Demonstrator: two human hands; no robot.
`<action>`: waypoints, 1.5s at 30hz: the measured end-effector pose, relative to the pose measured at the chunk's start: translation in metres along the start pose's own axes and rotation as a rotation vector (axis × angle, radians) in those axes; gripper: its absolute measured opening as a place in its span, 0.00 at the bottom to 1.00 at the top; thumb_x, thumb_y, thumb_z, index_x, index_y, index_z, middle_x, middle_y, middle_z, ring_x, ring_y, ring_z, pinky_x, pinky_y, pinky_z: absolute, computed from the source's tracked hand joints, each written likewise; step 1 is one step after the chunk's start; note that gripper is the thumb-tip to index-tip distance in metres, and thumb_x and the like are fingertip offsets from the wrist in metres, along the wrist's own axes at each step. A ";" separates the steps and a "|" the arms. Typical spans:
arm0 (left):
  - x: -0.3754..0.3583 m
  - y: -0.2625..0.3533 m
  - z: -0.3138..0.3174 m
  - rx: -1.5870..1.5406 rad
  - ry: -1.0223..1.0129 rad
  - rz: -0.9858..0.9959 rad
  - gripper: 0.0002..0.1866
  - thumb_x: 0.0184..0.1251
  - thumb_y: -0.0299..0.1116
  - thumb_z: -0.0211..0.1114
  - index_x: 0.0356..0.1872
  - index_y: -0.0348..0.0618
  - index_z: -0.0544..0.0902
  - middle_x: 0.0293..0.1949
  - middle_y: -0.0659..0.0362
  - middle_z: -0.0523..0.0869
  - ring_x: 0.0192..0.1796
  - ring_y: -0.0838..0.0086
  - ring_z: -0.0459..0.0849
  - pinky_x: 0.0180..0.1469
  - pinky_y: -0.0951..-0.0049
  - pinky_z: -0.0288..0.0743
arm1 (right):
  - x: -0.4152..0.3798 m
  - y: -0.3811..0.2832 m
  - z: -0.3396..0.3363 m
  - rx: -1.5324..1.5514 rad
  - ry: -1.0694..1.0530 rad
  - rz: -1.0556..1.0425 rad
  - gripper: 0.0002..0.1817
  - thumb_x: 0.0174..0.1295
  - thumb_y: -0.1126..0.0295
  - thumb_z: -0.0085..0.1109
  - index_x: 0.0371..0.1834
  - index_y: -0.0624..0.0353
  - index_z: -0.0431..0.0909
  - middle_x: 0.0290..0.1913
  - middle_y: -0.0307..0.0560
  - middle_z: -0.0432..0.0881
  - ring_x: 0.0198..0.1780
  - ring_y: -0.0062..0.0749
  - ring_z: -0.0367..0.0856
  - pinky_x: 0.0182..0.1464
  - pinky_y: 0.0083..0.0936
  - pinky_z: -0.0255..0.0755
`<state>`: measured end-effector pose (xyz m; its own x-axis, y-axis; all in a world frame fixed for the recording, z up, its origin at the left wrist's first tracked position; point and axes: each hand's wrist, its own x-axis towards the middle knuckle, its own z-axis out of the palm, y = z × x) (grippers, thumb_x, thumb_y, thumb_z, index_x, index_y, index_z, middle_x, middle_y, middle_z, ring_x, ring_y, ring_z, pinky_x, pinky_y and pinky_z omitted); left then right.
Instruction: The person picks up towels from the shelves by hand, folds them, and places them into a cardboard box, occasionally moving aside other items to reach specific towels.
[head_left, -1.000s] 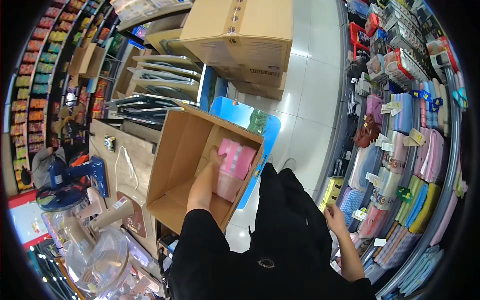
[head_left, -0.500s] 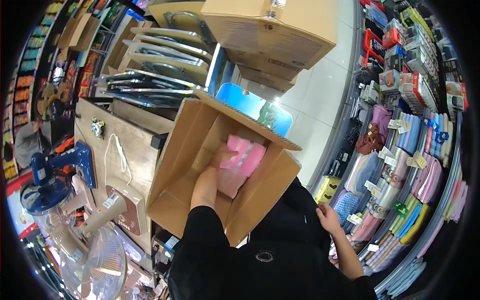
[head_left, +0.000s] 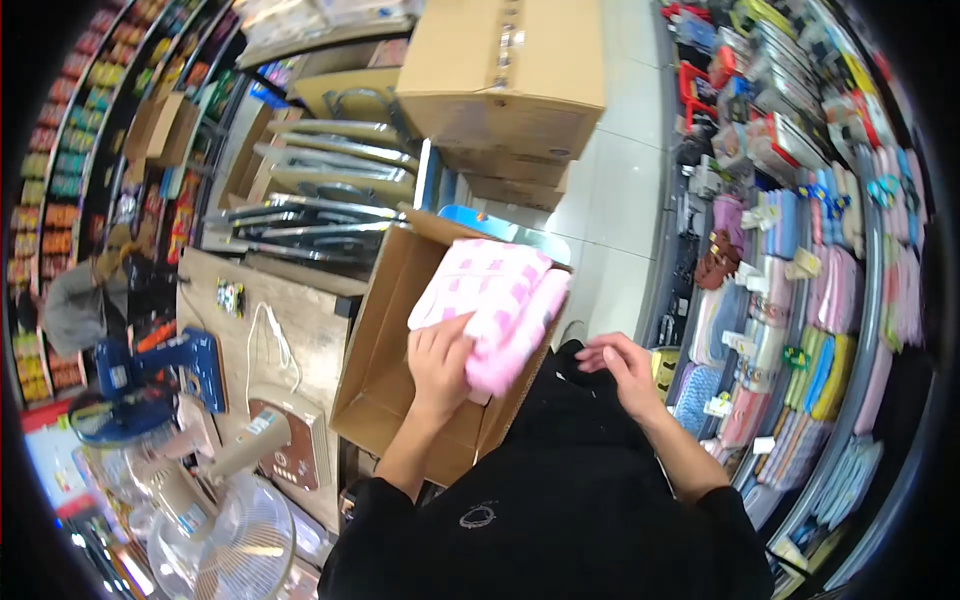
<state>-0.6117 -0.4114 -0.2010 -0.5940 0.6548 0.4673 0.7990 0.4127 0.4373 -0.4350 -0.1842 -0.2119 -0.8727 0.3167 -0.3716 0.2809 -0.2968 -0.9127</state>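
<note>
A pink and white checked cloth bundle (head_left: 490, 290) is held up at the mouth of an open cardboard box (head_left: 375, 370). My left hand (head_left: 440, 365) grips its lower left side, with the fingers against the cloth. To the right of the box, my right hand (head_left: 622, 370) is raised with thumb and fingers apart and nothing between them. Beneath the bundle, the inside of the box is partly hidden.
Fans (head_left: 240, 540) and a wooden board (head_left: 240, 290) stand left of the box. Large cartons (head_left: 500, 60) are ahead, beside folded metal-framed items (head_left: 330, 165). Shelves of folded towels (head_left: 780, 330) line the right. A person (head_left: 80, 295) is at the far left.
My left hand has lifted the pink bundle from inside the box up to its opening. My right hand has risen from beside the shelf toward the box. The view has shifted.
</note>
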 end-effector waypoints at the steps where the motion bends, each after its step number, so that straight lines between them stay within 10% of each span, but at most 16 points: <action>1: 0.005 0.017 -0.011 0.051 0.043 0.106 0.08 0.54 0.27 0.64 0.28 0.45 0.71 0.47 0.56 0.87 0.46 0.65 0.82 0.47 0.65 0.65 | -0.005 -0.009 0.007 0.313 -0.080 0.050 0.20 0.74 0.59 0.45 0.57 0.65 0.71 0.48 0.52 0.82 0.46 0.36 0.83 0.50 0.31 0.77; 4: 0.015 0.062 -0.022 0.064 0.158 0.389 0.09 0.63 0.31 0.59 0.31 0.52 0.65 0.47 0.64 0.88 0.50 0.70 0.81 0.53 0.64 0.59 | -0.017 -0.041 0.038 1.074 0.011 0.165 0.34 0.74 0.45 0.32 0.72 0.61 0.56 0.68 0.54 0.68 0.66 0.44 0.70 0.66 0.44 0.66; 10: 0.027 0.109 0.007 -0.148 -0.051 0.838 0.23 0.60 0.49 0.65 0.55 0.58 0.76 0.59 0.61 0.80 0.57 0.68 0.77 0.64 0.56 0.57 | -0.050 -0.025 -0.003 1.162 -0.037 -0.095 0.41 0.69 0.37 0.32 0.74 0.58 0.54 0.73 0.54 0.62 0.71 0.52 0.63 0.72 0.52 0.57; 12: 0.037 0.134 0.000 -0.558 -0.443 0.539 0.35 0.51 0.52 0.72 0.60 0.51 0.74 0.63 0.51 0.72 0.62 0.61 0.72 0.63 0.53 0.59 | -0.074 -0.025 -0.020 1.135 -0.017 -0.219 0.42 0.68 0.36 0.33 0.75 0.58 0.52 0.72 0.55 0.62 0.72 0.52 0.61 0.72 0.52 0.56; 16: 0.044 0.208 0.027 -0.670 -0.319 0.187 0.47 0.43 0.45 0.79 0.65 0.37 0.67 0.66 0.41 0.64 0.67 0.46 0.64 0.66 0.51 0.60 | -0.118 -0.021 -0.041 0.982 0.004 -0.451 0.44 0.68 0.36 0.33 0.76 0.61 0.49 0.75 0.56 0.54 0.76 0.52 0.53 0.75 0.49 0.49; 19: 0.012 0.200 0.083 -0.840 -0.604 0.118 0.45 0.55 0.37 0.73 0.70 0.35 0.57 0.69 0.44 0.61 0.71 0.52 0.60 0.71 0.55 0.57 | -0.143 -0.021 -0.056 -0.406 0.333 -0.810 0.52 0.60 0.36 0.53 0.76 0.65 0.48 0.76 0.62 0.49 0.78 0.55 0.44 0.75 0.47 0.44; 20: -0.003 0.188 0.103 -0.912 -0.847 0.059 0.43 0.59 0.34 0.70 0.71 0.36 0.55 0.70 0.45 0.60 0.72 0.56 0.61 0.71 0.56 0.57 | -0.157 -0.031 -0.059 -0.398 0.359 -0.814 0.52 0.60 0.36 0.53 0.76 0.65 0.48 0.76 0.62 0.49 0.78 0.55 0.44 0.75 0.47 0.44; 23: -0.023 0.186 0.128 -0.471 -0.738 0.383 0.37 0.65 0.30 0.65 0.71 0.37 0.55 0.70 0.50 0.63 0.70 0.62 0.66 0.71 0.59 0.60 | -0.195 -0.057 -0.055 -0.824 0.471 -0.734 0.56 0.46 0.46 0.74 0.72 0.68 0.54 0.73 0.66 0.56 0.75 0.62 0.52 0.73 0.49 0.50; 26: -0.030 0.227 0.121 -1.494 -0.780 -0.598 0.37 0.66 0.30 0.63 0.72 0.38 0.54 0.70 0.51 0.64 0.68 0.62 0.69 0.70 0.63 0.63 | -0.201 -0.041 -0.057 -0.717 0.672 -0.718 0.51 0.47 0.56 0.75 0.71 0.66 0.58 0.73 0.64 0.58 0.73 0.63 0.54 0.72 0.47 0.53; 31: -0.006 0.283 0.114 -1.194 -0.640 -0.229 0.20 0.70 0.23 0.57 0.62 0.32 0.71 0.61 0.53 0.76 0.64 0.68 0.73 0.66 0.68 0.65 | -0.210 -0.012 -0.079 -0.445 0.805 -0.719 0.39 0.52 0.72 0.68 0.68 0.70 0.61 0.67 0.67 0.67 0.70 0.59 0.64 0.70 0.43 0.59; 38: -0.016 0.298 0.122 -1.311 -0.625 0.023 0.24 0.68 0.21 0.58 0.66 0.34 0.68 0.63 0.53 0.74 0.65 0.69 0.72 0.66 0.68 0.64 | -0.211 0.000 -0.073 -0.499 1.053 -0.775 0.32 0.55 0.74 0.63 0.64 0.70 0.66 0.64 0.67 0.70 0.69 0.60 0.66 0.69 0.42 0.61; 45: -0.026 0.271 0.138 -1.559 -0.661 -0.529 0.22 0.74 0.27 0.53 0.67 0.45 0.64 0.63 0.59 0.72 0.65 0.69 0.71 0.69 0.61 0.63 | -0.223 0.007 -0.079 0.385 1.136 -0.689 0.21 0.64 0.74 0.54 0.61 0.69 0.70 0.57 0.48 0.77 0.55 0.27 0.76 0.57 0.27 0.70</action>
<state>-0.3671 -0.2297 -0.2006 -0.2866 0.9480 -0.1386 -0.5028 -0.0257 0.8640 -0.2066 -0.1858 -0.1489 0.0644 0.9975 0.0279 -0.3597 0.0492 -0.9318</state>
